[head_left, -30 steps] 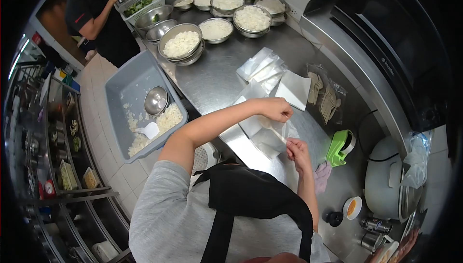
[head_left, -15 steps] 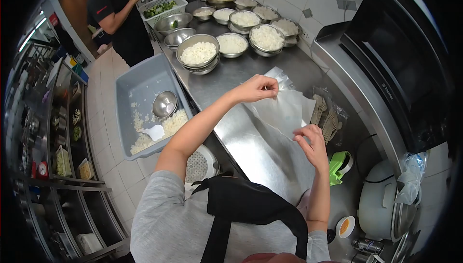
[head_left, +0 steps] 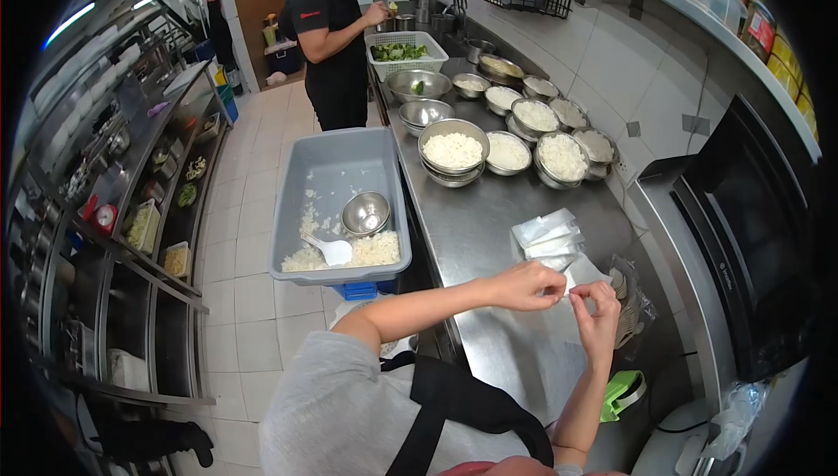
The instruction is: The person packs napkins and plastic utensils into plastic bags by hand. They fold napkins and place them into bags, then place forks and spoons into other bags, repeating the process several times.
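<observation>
My left hand [head_left: 531,286] and my right hand [head_left: 597,314] are close together above the steel counter, fingertips pinched. Between them they hold a thin translucent plastic bag [head_left: 559,324], which hangs down over the metal. Its outline is hard to make out against the shine. Just beyond my hands lies a small stack of folded white plastic bags [head_left: 548,236]. To the right of my right hand, wooden spoons [head_left: 630,323] sit in a clear plastic wrapper, partly covered.
Steel bowls of rice [head_left: 454,151] crowd the far counter [head_left: 471,223]. A grey tub [head_left: 336,148] at left holds rice, a bowl and a white scoop. A green tape dispenser [head_left: 621,395] stands at right, near a black screen [head_left: 742,240]. A co-worker [head_left: 336,48] stands beyond.
My hands have come together, from wide apart on the bag to nearly touching. The head view has shifted, showing more of the room and the shelf above.
</observation>
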`<move>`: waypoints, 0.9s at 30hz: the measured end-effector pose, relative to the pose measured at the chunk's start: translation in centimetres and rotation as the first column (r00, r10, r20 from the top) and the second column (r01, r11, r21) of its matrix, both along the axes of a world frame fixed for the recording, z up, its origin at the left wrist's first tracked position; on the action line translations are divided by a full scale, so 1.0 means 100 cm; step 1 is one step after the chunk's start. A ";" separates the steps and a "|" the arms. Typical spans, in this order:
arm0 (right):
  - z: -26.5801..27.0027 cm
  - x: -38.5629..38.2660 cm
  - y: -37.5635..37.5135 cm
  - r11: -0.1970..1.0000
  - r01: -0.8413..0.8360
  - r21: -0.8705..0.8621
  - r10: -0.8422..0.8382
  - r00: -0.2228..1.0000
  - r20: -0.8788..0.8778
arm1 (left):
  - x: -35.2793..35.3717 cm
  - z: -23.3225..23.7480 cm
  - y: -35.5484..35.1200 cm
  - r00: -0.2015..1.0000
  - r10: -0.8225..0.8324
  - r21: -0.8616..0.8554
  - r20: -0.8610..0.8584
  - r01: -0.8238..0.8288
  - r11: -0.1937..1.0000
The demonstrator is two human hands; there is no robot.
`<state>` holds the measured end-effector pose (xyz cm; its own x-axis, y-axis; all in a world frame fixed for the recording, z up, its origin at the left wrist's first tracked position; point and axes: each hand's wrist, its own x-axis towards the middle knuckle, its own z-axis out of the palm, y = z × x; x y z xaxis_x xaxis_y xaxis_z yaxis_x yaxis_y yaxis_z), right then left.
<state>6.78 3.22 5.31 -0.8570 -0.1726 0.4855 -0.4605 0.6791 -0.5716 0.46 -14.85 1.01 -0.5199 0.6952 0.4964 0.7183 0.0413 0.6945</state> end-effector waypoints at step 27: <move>0.021 0.012 -0.016 0.968 -0.097 -0.231 0.077 0.993 -0.093 | 0.036 0.003 -0.034 0.976 0.047 0.129 0.213 -0.076 0.989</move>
<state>7.98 1.57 7.39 -0.7990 -0.1178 0.5896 -0.5643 0.4855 -0.6677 4.07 -18.22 1.31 -0.6614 0.5925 0.4599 0.5560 -0.0242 0.8308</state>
